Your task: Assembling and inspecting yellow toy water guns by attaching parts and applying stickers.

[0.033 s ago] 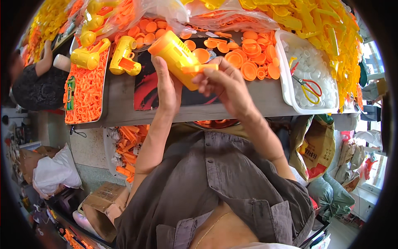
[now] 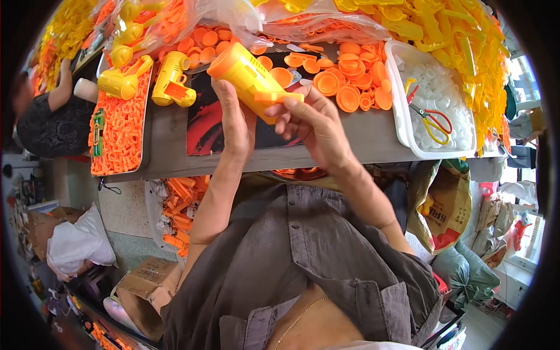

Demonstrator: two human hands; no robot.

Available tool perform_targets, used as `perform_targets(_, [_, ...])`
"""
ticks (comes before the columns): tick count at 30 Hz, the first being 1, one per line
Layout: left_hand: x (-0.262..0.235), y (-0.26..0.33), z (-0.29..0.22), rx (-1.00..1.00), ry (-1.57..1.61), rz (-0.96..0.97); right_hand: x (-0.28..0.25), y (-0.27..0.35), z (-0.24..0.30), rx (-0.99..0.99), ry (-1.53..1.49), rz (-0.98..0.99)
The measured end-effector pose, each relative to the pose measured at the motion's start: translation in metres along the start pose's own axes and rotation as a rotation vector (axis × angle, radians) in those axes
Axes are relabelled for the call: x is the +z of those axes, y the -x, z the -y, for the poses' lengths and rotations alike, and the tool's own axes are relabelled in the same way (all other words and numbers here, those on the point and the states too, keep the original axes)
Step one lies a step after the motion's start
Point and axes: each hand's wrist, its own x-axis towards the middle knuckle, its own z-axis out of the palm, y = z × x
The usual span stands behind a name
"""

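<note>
My left hand (image 2: pixel 236 119) is closed around a yellow plastic cylinder (image 2: pixel 248 79) with a wide orange end, tilted above the table. The palm and thumb support its left side; the other fingers are hidden behind it. From the right, my right hand (image 2: pixel 318 119) pinches an orange plastic lever (image 2: pixel 279 97) against the cylinder's lower side, between thumb and bent fingers. Whether the lever is fixed to the cylinder I cannot tell. A similar yellow body with an orange lever (image 2: pixel 174 81) lies left of my hands, and another yellow piece (image 2: pixel 119 84) rests on small orange parts.
A tray of small orange parts (image 2: pixel 119 134) stands at the left. Round orange caps (image 2: pixel 350 79) lie behind my hands. At the right, a white bin (image 2: pixel 402 125) holds white rings and red-and-yellow scissors (image 2: pixel 430 119). Yellow parts (image 2: pixel 431 26) are heaped behind. Another person (image 2: pixel 52 122) is far left.
</note>
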Motion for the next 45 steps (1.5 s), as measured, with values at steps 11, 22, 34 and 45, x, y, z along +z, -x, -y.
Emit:
perform_targets(11, [0.026,0.009,0.004,0.111,-0.200,-0.069,-0.018,0.013,-0.016,0.061,0.226,-0.080])
perform_targets(22, [0.024,0.014,0.012,0.161,-0.123,-0.156,-0.020,-0.011,-0.030,-0.361,0.819,-0.081])
perform_targets(34, [-0.016,0.036,-0.041,0.798,-1.913,0.378,-0.025,-0.002,-0.018,-0.258,0.805,0.100])
perform_targets(45, [-0.035,0.029,-0.032,0.419,-1.317,0.227,-0.092,-0.086,-0.026,-1.029,1.924,0.011])
